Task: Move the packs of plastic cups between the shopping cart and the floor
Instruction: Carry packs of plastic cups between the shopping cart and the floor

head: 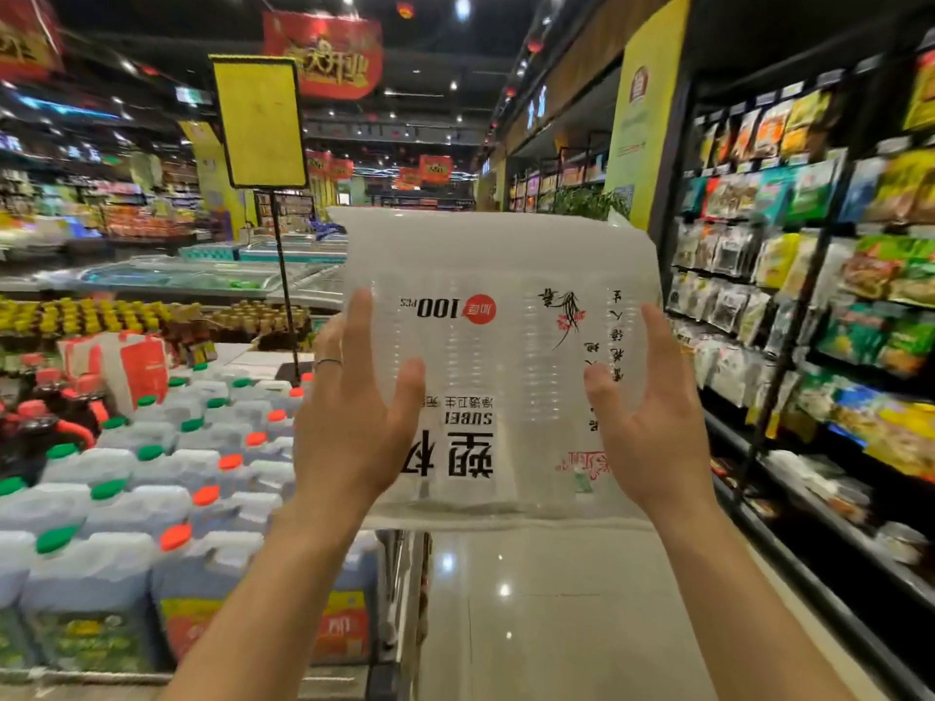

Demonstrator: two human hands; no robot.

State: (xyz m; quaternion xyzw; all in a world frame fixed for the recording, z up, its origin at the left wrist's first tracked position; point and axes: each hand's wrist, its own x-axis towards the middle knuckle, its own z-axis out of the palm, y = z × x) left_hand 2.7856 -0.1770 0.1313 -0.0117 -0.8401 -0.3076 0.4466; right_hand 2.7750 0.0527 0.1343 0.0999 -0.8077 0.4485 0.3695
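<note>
Both hands hold one pack [498,356] of clear plastic cups up at chest height in a shop aisle, above the glossy floor [546,609]. The left hand [354,422] grips the pack's left edge, fingers [362,321] spread behind and over the wrap, thumb pressed on the front; a thin ring sits on one finger. The right hand [652,427] clasps the right edge the same way, fingers spread, thumb on the front.

The pack is upside down to the camera. Its print reads "100 PCS" beside a red dot, "SUBEI" over large black Chinese characters, and a small ink plant drawing with vertical script at the right.

At left stand jugs [152,498] with green and orange caps; a blank yellow sign [260,121] rises on a pole. Shelves [819,306] of snack bags line the right. A red banner [324,53] hangs overhead, its writing blurred.
</note>
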